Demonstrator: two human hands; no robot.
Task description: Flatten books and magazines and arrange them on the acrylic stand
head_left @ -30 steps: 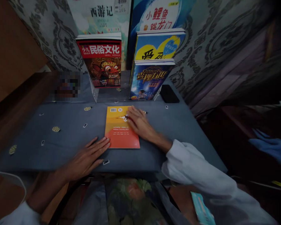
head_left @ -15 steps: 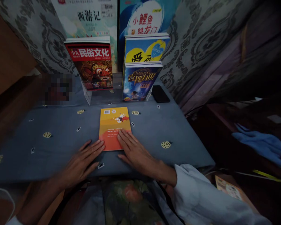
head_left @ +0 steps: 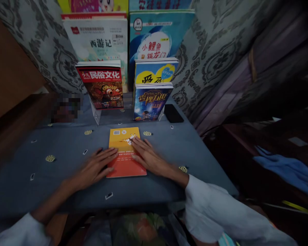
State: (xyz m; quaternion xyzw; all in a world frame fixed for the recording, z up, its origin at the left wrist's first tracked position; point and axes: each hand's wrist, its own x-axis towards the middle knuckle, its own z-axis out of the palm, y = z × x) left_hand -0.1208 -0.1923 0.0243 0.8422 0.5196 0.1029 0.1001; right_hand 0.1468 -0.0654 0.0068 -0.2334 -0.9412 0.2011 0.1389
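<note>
A yellow-to-orange book (head_left: 125,167) lies flat on the table, back cover up, its barcode at the far left corner. Along its left edge rests my left hand (head_left: 94,167), fingers stretched out and the fingertips touching the cover. My right hand (head_left: 150,157) lies on the book's right side, fingers extended, with the fingertips over the small printed figure. Neither hand is wrapped round the book.
Beyond the book stands a clear rack of books, including a red-topped one (head_left: 105,87) and a blue one (head_left: 151,102). A black phone (head_left: 174,113) lies to its right. Blue-grey cloth with pineapples covers the table (head_left: 66,184). A blue cloth (head_left: 284,167) sits beyond the right edge.
My view has tilted up, showing more of the rack. Both hands have moved forward along the book's sides, the right one reaching farther up the cover.
</note>
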